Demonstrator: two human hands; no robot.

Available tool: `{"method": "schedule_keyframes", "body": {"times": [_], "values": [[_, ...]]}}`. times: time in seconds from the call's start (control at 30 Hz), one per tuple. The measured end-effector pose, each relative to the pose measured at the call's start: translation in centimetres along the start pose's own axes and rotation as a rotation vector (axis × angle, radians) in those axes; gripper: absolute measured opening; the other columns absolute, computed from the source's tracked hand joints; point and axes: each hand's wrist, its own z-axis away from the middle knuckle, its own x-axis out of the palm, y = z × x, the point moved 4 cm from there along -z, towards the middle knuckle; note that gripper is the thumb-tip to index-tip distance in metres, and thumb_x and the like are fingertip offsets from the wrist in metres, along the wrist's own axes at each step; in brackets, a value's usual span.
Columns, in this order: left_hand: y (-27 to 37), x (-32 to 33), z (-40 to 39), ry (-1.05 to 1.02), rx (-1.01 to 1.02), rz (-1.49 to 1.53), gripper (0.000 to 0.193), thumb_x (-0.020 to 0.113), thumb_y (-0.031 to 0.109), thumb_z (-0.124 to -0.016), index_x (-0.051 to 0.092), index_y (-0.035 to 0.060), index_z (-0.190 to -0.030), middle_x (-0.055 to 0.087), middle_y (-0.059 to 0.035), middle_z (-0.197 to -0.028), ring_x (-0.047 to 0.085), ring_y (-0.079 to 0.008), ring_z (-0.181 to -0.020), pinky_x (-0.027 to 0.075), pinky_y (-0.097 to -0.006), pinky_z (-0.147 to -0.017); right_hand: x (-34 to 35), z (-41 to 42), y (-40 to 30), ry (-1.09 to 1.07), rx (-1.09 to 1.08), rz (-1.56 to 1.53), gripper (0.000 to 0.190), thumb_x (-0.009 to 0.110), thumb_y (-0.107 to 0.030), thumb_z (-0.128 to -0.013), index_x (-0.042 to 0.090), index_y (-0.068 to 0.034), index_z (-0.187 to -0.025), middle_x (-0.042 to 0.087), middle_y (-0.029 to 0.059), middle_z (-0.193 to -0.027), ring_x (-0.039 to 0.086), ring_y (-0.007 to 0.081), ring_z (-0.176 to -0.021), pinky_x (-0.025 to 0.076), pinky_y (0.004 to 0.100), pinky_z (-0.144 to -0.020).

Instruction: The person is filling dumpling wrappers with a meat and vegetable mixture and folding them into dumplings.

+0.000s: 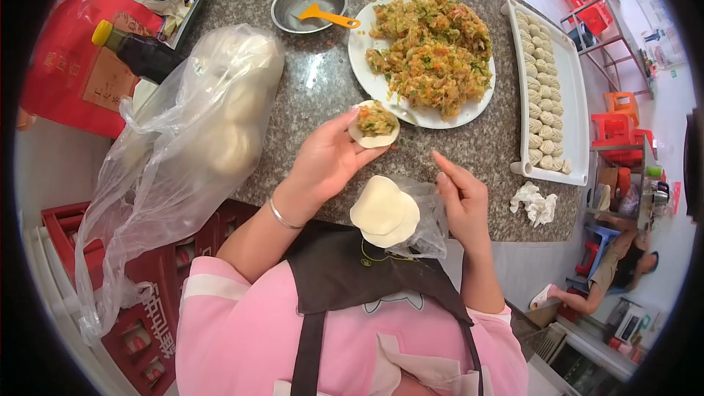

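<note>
My left hand (330, 157) holds a round dough wrapper (381, 142) flat on its fingers, beside the near rim of a white plate (360, 69). A mound of chopped vegetable filling (376, 119) sits on that wrapper. My right hand (465, 198) hovers to the right, index finger stretched out and the other fingers curled, with nothing seen in it. Between my forearms, a few overlapping bare wrappers (384, 210) lie on a clear plastic bag (432, 225) at the counter's edge. More filling (434, 55) is heaped on the plate.
A long white tray (569, 93) at right holds rows of pleated dumplings (542, 74). Crumpled tissue (533, 203) lies below it. A steel bowl (283, 8) contains a yellow-orange scraper (324, 15). At left are a plastic bag of dough (231, 104) and a dark bottle (143, 55).
</note>
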Motion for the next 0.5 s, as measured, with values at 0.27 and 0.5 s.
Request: {"method": "schedule_keyframes", "body": {"times": [0.27,0.5], "values": [[0.3,4.1,1.7,-0.241,0.218,-0.517,0.049,0.059,0.006,-0.087,0.040,-0.0038,-0.131,0.054,-0.0153,-0.123,0.059,-0.0244,-0.107,0.047,-0.0341,-0.095,0.1,-2.2,-0.3,0.160,-0.126,0.331,0.028,0.062,-0.001,-0.082,0.064,-0.003,-0.111,0.060,0.0116,-0.086,0.060,0.0205,-0.078,0.047,0.0278,-0.067],[-1.1,5.6,1.8,-0.225,0.058,-0.522,0.046,0.062,0.002,-0.086,0.045,-0.0020,-0.128,0.061,-0.0075,-0.110,0.061,-0.0132,-0.095,0.051,-0.0254,-0.081,0.5,-2.5,-1.9,0.165,-0.188,-0.591,0.020,0.066,-0.002,-0.083,0.065,0.004,-0.101,0.064,0.0110,-0.099,0.058,0.0162,-0.091,0.045,0.0268,-0.080]]}}
